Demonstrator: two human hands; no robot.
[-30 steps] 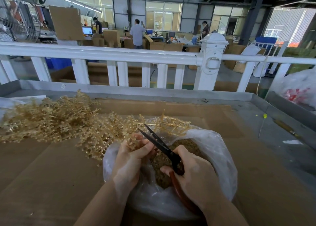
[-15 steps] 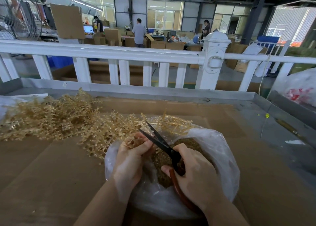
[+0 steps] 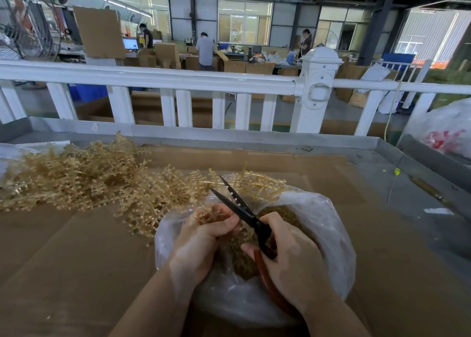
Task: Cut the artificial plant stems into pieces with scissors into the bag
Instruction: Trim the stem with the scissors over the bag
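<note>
A clear plastic bag [image 3: 328, 222] lies open on the cardboard-covered table, holding a heap of brown cut pieces [image 3: 244, 257]. My left hand [image 3: 201, 245] grips a bunch of golden artificial plant stems [image 3: 206, 215] over the bag's mouth. My right hand [image 3: 290, 260] holds the black scissors [image 3: 239, 209] by their red handles, blades parted and pointing up-left just beside the held stems. A big pile of uncut golden stems [image 3: 84, 176] spreads across the table's left side and reaches the bag's far rim.
The cardboard sheet [image 3: 76, 260] covers a grey metal table with a raised rim [image 3: 204, 135]. A white railing [image 3: 178, 79] runs behind it. A filled white bag [image 3: 448, 130] sits at the right edge. People work at benches far behind.
The scissor blades stay parted by the stems, and both hands have barely moved over the bag. The camera has shifted slightly.
</note>
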